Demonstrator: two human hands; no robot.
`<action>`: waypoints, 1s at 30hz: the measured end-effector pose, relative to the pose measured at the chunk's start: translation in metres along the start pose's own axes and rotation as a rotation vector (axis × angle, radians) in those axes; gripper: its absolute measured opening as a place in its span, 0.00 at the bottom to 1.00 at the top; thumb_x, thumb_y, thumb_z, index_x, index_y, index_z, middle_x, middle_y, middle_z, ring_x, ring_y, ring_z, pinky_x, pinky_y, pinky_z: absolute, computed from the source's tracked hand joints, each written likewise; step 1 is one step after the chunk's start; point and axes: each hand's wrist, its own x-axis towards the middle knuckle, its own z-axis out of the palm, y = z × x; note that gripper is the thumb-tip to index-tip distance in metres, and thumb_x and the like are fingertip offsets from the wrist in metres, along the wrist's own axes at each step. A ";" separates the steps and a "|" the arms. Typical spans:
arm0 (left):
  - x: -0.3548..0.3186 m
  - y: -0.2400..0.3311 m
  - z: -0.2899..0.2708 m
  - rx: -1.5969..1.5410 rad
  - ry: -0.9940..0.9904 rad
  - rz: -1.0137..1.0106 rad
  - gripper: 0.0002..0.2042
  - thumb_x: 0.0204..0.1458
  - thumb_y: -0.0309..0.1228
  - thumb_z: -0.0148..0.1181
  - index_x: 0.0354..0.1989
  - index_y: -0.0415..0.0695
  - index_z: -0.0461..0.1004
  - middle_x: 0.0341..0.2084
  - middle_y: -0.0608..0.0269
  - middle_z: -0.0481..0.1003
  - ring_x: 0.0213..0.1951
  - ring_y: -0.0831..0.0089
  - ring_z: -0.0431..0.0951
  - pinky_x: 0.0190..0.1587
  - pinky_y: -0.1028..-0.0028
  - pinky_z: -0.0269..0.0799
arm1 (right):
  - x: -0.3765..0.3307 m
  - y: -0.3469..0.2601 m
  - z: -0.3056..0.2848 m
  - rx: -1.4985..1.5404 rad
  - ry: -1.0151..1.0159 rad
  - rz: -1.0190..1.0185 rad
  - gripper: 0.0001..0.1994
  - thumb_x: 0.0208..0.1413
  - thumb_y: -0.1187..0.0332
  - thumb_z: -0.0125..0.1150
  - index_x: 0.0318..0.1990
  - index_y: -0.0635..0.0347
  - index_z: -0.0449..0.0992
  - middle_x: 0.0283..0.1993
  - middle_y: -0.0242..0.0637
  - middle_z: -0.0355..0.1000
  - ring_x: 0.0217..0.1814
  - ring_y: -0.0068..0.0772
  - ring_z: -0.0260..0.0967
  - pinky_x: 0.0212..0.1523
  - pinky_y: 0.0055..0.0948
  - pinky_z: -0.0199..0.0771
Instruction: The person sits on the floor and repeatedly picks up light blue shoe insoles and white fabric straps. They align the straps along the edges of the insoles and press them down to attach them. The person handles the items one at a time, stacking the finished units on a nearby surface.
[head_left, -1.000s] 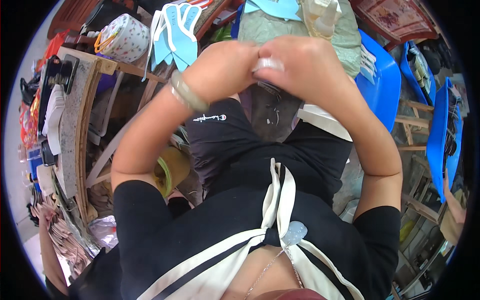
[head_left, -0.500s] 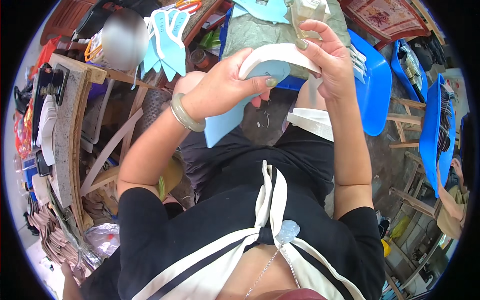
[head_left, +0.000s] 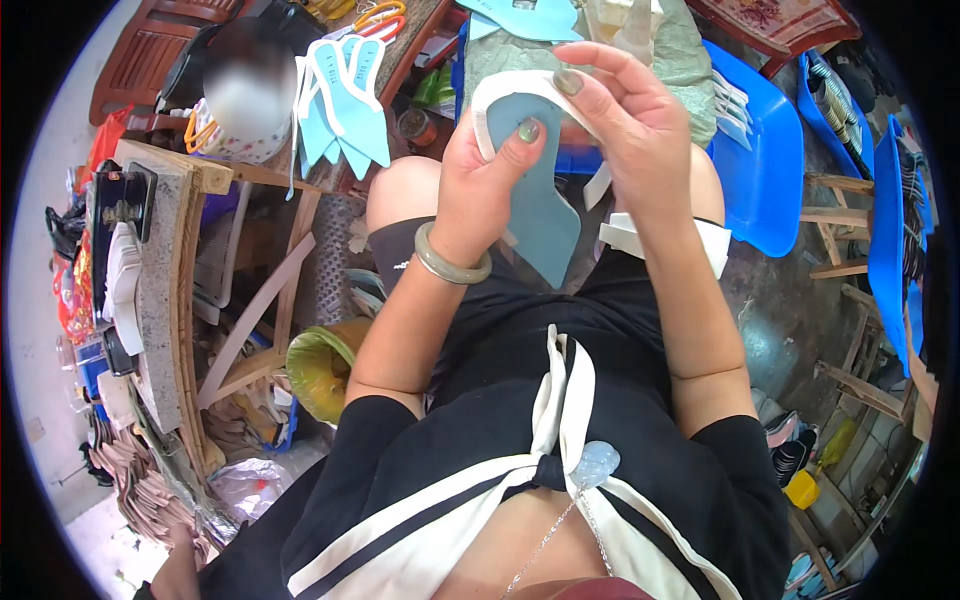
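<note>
A blue tray (head_left: pixel 775 190) lies at upper right. At upper centre, a pale-blue sole-shaped piece (head_left: pixel 540 225) is clamped in the left hand's (head_left: pixel 480 180) grip; the right hand's (head_left: pixel 640 125) grip pinches the white strip (head_left: pixel 518 83) around its rounded end.

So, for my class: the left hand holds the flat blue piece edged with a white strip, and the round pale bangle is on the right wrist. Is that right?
No: the head view shows the round pale bangle on the left wrist. The left hand does hold the flat blue piece edged with a white strip.
</note>
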 end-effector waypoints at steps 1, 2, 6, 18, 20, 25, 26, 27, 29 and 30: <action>0.000 -0.002 -0.002 0.000 0.018 0.026 0.19 0.57 0.36 0.58 0.51 0.37 0.65 0.38 0.58 0.75 0.40 0.74 0.75 0.44 0.75 0.71 | -0.001 -0.001 0.001 -0.180 0.047 -0.045 0.10 0.57 0.73 0.59 0.45 0.66 0.77 0.35 0.37 0.77 0.32 0.18 0.74 0.34 0.15 0.73; 0.002 -0.004 -0.004 0.000 0.036 0.053 0.18 0.58 0.36 0.58 0.51 0.37 0.65 0.40 0.58 0.75 0.42 0.73 0.75 0.46 0.75 0.71 | -0.002 0.002 0.001 -0.238 0.034 -0.106 0.09 0.57 0.72 0.60 0.43 0.66 0.78 0.36 0.36 0.77 0.34 0.18 0.74 0.35 0.16 0.73; 0.003 -0.002 0.005 -0.186 0.107 0.110 0.17 0.59 0.35 0.56 0.51 0.37 0.66 0.45 0.53 0.75 0.48 0.69 0.75 0.52 0.72 0.70 | -0.016 0.014 -0.001 -0.423 0.020 -0.214 0.07 0.53 0.72 0.63 0.39 0.63 0.81 0.29 0.34 0.76 0.31 0.19 0.72 0.32 0.19 0.71; 0.000 -0.004 0.007 -0.150 0.140 0.188 0.20 0.59 0.40 0.55 0.48 0.32 0.67 0.45 0.45 0.75 0.48 0.59 0.76 0.51 0.64 0.72 | -0.031 0.032 0.004 -0.577 -0.061 -0.299 0.09 0.50 0.69 0.65 0.39 0.58 0.81 0.25 0.38 0.72 0.24 0.34 0.70 0.26 0.26 0.69; -0.003 -0.002 0.015 -0.181 0.181 0.129 0.18 0.58 0.38 0.56 0.45 0.32 0.70 0.42 0.46 0.76 0.46 0.60 0.77 0.50 0.64 0.72 | -0.029 0.034 0.002 -0.563 -0.112 -0.255 0.10 0.51 0.67 0.64 0.40 0.58 0.81 0.27 0.39 0.74 0.25 0.35 0.72 0.28 0.26 0.71; -0.006 -0.004 0.005 0.011 0.107 0.096 0.11 0.54 0.32 0.61 0.35 0.33 0.74 0.33 0.50 0.79 0.39 0.64 0.80 0.44 0.67 0.76 | -0.031 0.030 -0.005 -0.476 -0.165 -0.035 0.10 0.54 0.68 0.62 0.43 0.58 0.80 0.30 0.38 0.75 0.28 0.27 0.73 0.30 0.25 0.72; -0.006 -0.002 0.007 -0.005 0.144 0.068 0.10 0.54 0.31 0.62 0.34 0.33 0.75 0.31 0.51 0.79 0.37 0.65 0.80 0.42 0.68 0.76 | -0.034 0.030 -0.007 -0.421 -0.146 0.010 0.09 0.54 0.69 0.62 0.43 0.58 0.80 0.30 0.37 0.75 0.27 0.26 0.73 0.29 0.25 0.72; -0.006 -0.001 0.006 -0.031 0.137 0.064 0.10 0.54 0.31 0.62 0.34 0.34 0.74 0.30 0.53 0.79 0.37 0.66 0.80 0.41 0.69 0.77 | -0.038 0.030 -0.009 -0.366 -0.131 0.051 0.09 0.54 0.69 0.62 0.42 0.58 0.80 0.29 0.36 0.74 0.27 0.24 0.73 0.29 0.24 0.72; -0.004 0.001 0.002 -0.082 0.123 0.055 0.10 0.54 0.31 0.61 0.34 0.35 0.74 0.29 0.55 0.78 0.35 0.67 0.80 0.38 0.70 0.77 | -0.042 0.027 -0.014 -0.340 -0.135 0.084 0.08 0.54 0.71 0.61 0.41 0.58 0.81 0.28 0.34 0.74 0.27 0.22 0.72 0.29 0.23 0.71; -0.005 0.002 0.003 -0.094 0.144 0.059 0.09 0.54 0.30 0.61 0.34 0.35 0.73 0.28 0.56 0.77 0.34 0.68 0.80 0.38 0.69 0.78 | -0.044 0.024 -0.016 -0.373 -0.154 0.081 0.08 0.54 0.72 0.62 0.41 0.59 0.81 0.27 0.33 0.73 0.26 0.22 0.71 0.28 0.23 0.71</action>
